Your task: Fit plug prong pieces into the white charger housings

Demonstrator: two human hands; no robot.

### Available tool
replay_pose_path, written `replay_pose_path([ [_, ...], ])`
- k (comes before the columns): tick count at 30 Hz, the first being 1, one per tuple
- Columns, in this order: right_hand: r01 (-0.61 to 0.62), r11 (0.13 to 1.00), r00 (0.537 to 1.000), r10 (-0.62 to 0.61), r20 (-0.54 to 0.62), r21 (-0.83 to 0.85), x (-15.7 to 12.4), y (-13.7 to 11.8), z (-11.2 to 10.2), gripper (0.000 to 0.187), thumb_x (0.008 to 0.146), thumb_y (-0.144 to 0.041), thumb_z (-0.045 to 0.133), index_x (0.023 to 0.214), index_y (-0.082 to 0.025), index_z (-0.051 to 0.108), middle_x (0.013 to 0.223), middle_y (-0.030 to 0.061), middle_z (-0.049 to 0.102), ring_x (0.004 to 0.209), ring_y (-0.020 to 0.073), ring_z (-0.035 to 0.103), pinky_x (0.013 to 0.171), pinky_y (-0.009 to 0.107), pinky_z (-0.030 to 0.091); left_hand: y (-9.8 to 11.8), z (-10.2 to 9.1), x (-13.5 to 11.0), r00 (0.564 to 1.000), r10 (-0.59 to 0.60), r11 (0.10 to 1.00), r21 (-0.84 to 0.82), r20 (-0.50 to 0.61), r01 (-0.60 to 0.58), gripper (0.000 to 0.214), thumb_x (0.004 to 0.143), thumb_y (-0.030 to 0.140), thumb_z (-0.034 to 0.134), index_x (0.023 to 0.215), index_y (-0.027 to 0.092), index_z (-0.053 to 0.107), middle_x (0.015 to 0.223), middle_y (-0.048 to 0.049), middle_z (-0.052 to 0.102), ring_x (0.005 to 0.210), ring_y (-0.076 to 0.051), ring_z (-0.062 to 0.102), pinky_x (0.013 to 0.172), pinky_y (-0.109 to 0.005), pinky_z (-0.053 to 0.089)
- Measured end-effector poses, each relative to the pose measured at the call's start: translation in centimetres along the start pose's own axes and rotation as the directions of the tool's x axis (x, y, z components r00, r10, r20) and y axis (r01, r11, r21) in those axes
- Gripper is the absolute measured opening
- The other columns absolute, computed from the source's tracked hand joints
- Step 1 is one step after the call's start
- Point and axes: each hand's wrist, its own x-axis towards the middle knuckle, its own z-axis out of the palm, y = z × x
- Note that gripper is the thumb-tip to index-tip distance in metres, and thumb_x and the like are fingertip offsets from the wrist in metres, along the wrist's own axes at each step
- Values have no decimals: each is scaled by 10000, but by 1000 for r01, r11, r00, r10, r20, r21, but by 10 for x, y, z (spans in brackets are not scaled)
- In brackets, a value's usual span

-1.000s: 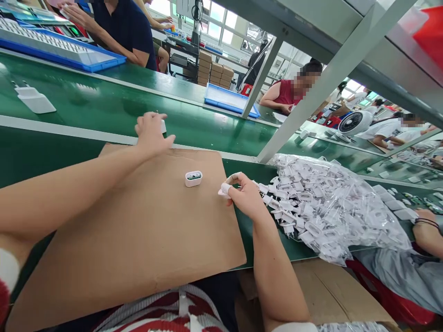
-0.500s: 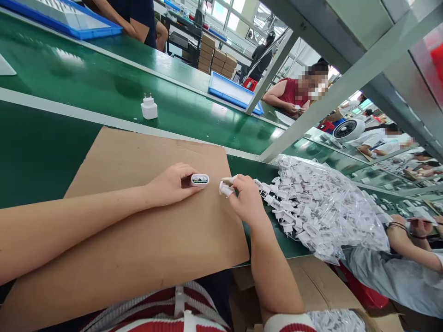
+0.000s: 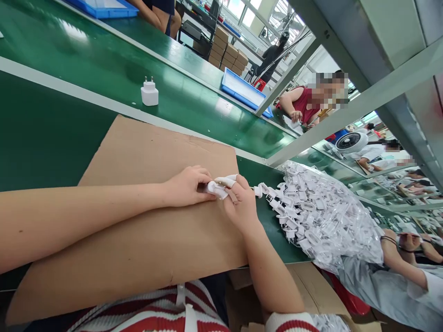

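My left hand (image 3: 188,186) is closed around a white charger housing (image 3: 210,187), which shows only in part between the fingers. Against the housing's open end, my right hand (image 3: 244,205) pinches a small white plastic end cap (image 3: 218,190); white finger cots cover its fingertips. Cap and housing touch, but my fingers hide how far they fit together. Both hands are over the right part of a brown cardboard sheet (image 3: 155,235). Just right of my right hand, loose white plastic caps (image 3: 265,189) spill from a clear plastic bag (image 3: 328,216).
One white charger with two pins (image 3: 150,94) stands upright on the green conveyor (image 3: 104,64) beyond the cardboard. A slanted metal post (image 3: 294,143) rises behind the bag. Blue trays (image 3: 245,92) lie across the belt. A co-worker's arm (image 3: 401,260) is at the far right.
My right hand has moved left and brought the cap against the housing in my left hand. The housing's open end, facing up before, is now covered. The view has shifted slightly.
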Motion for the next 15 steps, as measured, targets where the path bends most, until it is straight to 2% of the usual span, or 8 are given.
replay_pose_path([
  [6,76,991,996,-71,56,-106,4,1,2,362,847,-37,494,1089,-229,681,999,73,670,959,227,595,839,360,506,0,1,0,1000,-1,1000,-13,-9,1,254,847,466,689,842,221,751,943,-61,679,917,-227,587,865,-355,462],
  [13,95,974,986,-64,152,-205,16,0,-3,376,764,8,490,959,-227,710,853,52,635,860,215,565,737,316,466,2,0,1,1000,-5,1000,-23,-22,4,274,846,470,682,792,204,721,899,-51,664,874,-212,584,805,-333,453],
  [15,69,975,989,-39,145,-209,17,2,-2,349,763,-9,510,935,-229,719,827,45,629,842,211,567,729,312,461,2,0,0,1000,-9,1000,-17,-26,9,269,845,468,680,802,206,724,907,-52,667,877,-213,589,809,-328,457],
])
